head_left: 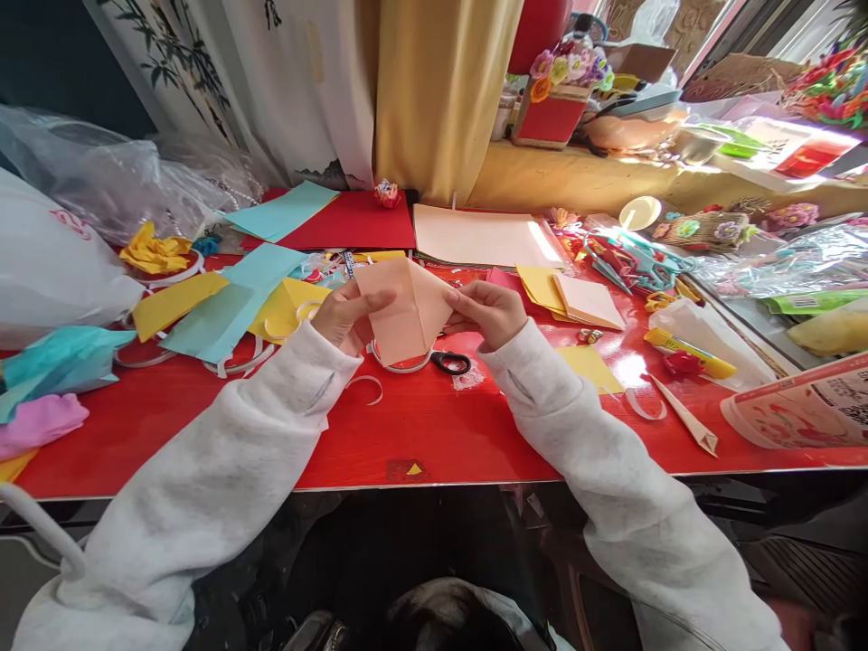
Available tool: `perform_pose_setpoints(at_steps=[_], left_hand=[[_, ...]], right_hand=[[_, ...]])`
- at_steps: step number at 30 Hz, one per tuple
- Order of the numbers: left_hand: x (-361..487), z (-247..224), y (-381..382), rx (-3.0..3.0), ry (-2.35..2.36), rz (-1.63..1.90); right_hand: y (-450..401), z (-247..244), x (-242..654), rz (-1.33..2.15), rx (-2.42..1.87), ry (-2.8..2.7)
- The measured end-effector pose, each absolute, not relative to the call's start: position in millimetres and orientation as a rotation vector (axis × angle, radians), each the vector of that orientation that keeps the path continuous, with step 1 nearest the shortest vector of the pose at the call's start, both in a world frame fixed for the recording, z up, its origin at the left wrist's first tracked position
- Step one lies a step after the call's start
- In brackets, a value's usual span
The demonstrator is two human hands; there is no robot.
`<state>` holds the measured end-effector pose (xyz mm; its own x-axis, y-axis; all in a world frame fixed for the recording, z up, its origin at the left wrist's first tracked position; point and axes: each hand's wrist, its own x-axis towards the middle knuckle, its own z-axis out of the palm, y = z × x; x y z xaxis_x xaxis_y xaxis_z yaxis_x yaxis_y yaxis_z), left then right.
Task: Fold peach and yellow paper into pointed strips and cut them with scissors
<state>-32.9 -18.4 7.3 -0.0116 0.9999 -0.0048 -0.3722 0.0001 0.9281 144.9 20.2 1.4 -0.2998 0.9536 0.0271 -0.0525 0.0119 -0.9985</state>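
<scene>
A creased sheet of peach paper is held up between my two hands above the red table. My left hand grips its left side, thumb lying over the front. On the right, my right hand pinches the sheet's side corner between thumb and fingers. Scissors with a black handle lie just behind and below the paper, their blades hidden. A curled white paper strip rests on the table close to my left hand.
Blue paper and yellow pieces lie at left. Folded peach paper, a glue stick, a rolled paper cone and a pink cup are at right. Peach sheets and a red sheet lie behind.
</scene>
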Motion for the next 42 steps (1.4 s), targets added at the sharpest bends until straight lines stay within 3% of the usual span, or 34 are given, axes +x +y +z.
perform_pose_setpoints(at_steps=[7, 23, 30, 42], left_hand=[[-31, 2, -20, 1.008, 1.137, 1.319], [-43, 6, -19, 1.181, 1.074, 1.066], [-45, 6, -19, 1.167, 1.086, 1.083], [-52, 16, -18, 1.404, 1.147, 0.889]], right_hand=[[23, 4, 153, 1.390, -0.900, -1.697], [26, 2, 155, 1.520, -0.901, -1.686], [26, 9, 156, 1.805, -0.969, -1.501], [23, 8, 153, 1.653, -1.034, -1.542]])
